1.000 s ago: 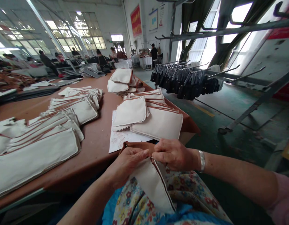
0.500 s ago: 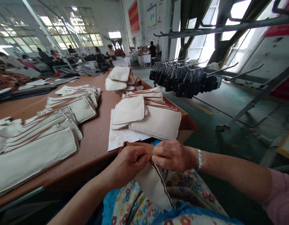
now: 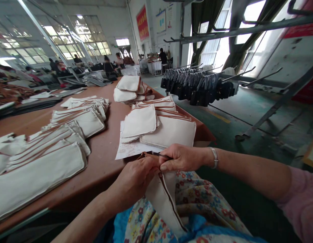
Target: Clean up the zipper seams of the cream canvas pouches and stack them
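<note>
My left hand [image 3: 140, 177] pinches the upper end of a cream fabric piece [image 3: 164, 202] with brown edging, which hangs over my lap. Against it, my right hand [image 3: 183, 158] has its fingers closed at the same end of the piece. A thin dark strip [image 3: 160, 155] shows between the two hands; what it belongs to is hidden by the fingers. Just beyond my hands, a stack of cream pieces [image 3: 171, 130] and a smaller cream stack [image 3: 140, 121] rest by a white sheet [image 3: 126, 150].
The brown table [image 3: 105, 145] bears rows of cream pieces [image 3: 42, 175] on the left and another pile [image 3: 128, 82] farther back. A metal rack [image 3: 268, 118] with hanging black items [image 3: 197, 89] stands at the right. People work in the background.
My right hand has turned and risen slightly, and the dark strip now shows at its fingers. The brown band seen between my hands before is mostly hidden. The view has shifted slightly.
</note>
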Demonstrator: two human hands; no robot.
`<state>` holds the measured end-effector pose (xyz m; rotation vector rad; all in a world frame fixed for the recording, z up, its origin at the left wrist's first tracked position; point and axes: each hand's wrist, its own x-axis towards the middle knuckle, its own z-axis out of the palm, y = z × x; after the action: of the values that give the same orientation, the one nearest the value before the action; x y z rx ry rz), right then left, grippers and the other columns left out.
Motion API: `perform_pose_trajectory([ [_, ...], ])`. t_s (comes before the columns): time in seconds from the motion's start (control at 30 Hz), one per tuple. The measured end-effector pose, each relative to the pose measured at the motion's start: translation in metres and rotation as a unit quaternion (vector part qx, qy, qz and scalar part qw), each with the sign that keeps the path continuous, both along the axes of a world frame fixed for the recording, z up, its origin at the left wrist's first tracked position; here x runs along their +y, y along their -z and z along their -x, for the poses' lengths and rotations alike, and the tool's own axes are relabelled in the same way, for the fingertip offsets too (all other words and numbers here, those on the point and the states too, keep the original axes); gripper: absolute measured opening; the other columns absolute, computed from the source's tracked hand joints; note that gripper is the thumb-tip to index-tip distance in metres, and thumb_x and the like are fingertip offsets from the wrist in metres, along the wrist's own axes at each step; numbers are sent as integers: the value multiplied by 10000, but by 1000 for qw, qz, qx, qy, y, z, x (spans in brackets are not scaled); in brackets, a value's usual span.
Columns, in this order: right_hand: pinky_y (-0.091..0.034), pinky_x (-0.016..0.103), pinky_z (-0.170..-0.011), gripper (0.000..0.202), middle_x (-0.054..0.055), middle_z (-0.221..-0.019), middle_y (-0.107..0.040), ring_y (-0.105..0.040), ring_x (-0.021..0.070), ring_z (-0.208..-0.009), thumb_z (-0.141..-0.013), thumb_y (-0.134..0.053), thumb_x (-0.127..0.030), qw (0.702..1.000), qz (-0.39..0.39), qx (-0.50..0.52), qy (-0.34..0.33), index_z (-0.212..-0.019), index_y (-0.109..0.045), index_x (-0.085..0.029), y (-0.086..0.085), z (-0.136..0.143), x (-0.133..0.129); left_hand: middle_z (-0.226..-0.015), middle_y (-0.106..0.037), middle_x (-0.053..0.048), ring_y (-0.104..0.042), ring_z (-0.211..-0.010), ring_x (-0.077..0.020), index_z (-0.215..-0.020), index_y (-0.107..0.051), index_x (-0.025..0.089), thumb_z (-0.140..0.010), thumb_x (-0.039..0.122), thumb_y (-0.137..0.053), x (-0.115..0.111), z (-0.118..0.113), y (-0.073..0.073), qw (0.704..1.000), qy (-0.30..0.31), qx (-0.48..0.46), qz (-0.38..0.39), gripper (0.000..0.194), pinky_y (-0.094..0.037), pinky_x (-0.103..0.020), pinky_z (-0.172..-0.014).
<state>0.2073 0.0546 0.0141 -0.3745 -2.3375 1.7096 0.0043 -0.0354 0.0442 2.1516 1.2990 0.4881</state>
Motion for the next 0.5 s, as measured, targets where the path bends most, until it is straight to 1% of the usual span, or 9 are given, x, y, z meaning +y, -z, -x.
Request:
perform_pose_trajectory([
  [0.07, -298, 171, -500, 255, -62, -629, -438, -352, 49, -548, -873, -647, -330, 998, 68, 9, 2, -784, -573, -103, 3, 2, -1, -740, -538, 6, -466, -678, -131, -769, -537, 186, -981, 330, -461, -1, 2, 4, 999, -15, -36, 32, 267, -355, -219, -627],
  [0.13, -275, 168, -470, 298, -65, -616, -440, -335, 40, -519, -853, -676, -369, 992, 120, 32, 7, -775, -578, -99, 4, 3, -2, -706, -484, 16, -424, -642, -122, -748, -524, 180, -962, 404, -494, 0, 5, 9, 987, -27, -112, 112, 311, -333, -212, -573],
  [0.2, -272, 167, -458, 321, -61, -612, -453, -348, 39, -509, -833, -702, -387, 988, 145, 56, 6, -764, -588, -94, 2, 3, -2, -685, -454, 19, -381, -602, -112, -748, -537, 170, -931, 501, -518, 3, 9, 14, 956, -30, -209, 203, 378, -301, -211, -526],
  [0.23, -272, 166, -453, 322, -60, -609, -456, -355, 38, -504, -826, -712, -383, 986, 153, 66, 3, -756, -589, -94, 1, 3, -2, -685, -464, 10, -379, -594, -112, -760, -562, 160, -923, 548, -503, 4, 12, 16, 937, -31, -251, 240, 425, -296, -214, -515],
  [0.3, -262, 164, -438, 311, -62, -595, -457, -360, 35, -485, -827, -716, -370, 983, 168, 72, -1, -752, -590, -96, -3, 2, -2, -701, -511, -25, -400, -590, -121, -796, -621, 134, -924, 622, -426, 8, 16, 17, 906, -43, -311, 284, 541, -305, -226, -511],
  [0.33, -255, 163, -431, 307, -65, -583, -455, -357, 34, -473, -830, -715, -366, 982, 174, 72, -2, -752, -589, -96, -4, 2, -2, -711, -527, -38, -408, -591, -124, -808, -640, 125, -923, 633, -414, 10, 17, 16, 897, -49, -323, 296, 568, -311, -230, -513],
  [0.4, -250, 162, -427, 308, -69, -563, -453, -353, 33, -463, -830, -719, -364, 980, 183, 74, -5, -754, -592, -94, -7, 2, -1, -686, -504, -22, -384, -569, -112, -796, -637, 128, -899, 611, -498, 12, 16, 11, 888, -44, -319, 329, 513, -295, -224, -503],
  [0.47, -265, 160, -437, 317, -64, -570, -461, -367, 33, -472, -821, -733, -369, 978, 186, 88, -8, -751, -601, -89, -6, 2, -1, -647, -444, 16, -334, -544, -92, -761, -596, 145, -844, 552, -632, 11, 13, 4, 887, -27, -296, 353, 417, -264, -211, -491],
  [0.5, -280, 160, -446, 321, -57, -588, -474, -381, 33, -484, -814, -741, -370, 978, 188, 94, -7, -752, -607, -85, -5, 3, -1, -635, -421, 27, -321, -538, -88, -745, -571, 153, -828, 533, -662, 9, 10, 1, 891, -21, -286, 351, 399, -253, -207, -485],
])
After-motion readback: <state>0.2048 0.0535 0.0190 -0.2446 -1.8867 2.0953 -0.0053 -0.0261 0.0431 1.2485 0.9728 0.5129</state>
